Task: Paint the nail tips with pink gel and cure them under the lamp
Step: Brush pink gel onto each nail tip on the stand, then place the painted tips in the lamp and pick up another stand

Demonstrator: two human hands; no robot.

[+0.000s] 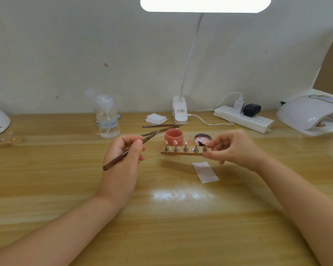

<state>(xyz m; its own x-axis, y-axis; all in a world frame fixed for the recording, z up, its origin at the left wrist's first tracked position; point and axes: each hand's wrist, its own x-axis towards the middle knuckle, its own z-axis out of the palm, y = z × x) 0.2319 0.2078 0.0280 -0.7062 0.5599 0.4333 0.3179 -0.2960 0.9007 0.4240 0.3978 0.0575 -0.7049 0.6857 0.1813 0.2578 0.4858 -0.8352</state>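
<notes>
Wooden nail-tip stand (181, 153) pinched at its end by right hand (233, 148); left hand's (123, 150) grip pinches brush (123, 155).

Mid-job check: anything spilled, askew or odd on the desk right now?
Small pink gel smears mark the desk between the open pink jar and its lid, and the paper slip shows pink stains. Nothing tipped; the nail-tip holder sits level.

On the worktop (65, 189) before you, the nail stand (183, 151) sits in front of the gel jar (173, 135) and its lid (202, 139), with the bottle (107, 118) to their left, the curing lamp (311, 114) far right, and the power strip (244, 119) behind.
</notes>
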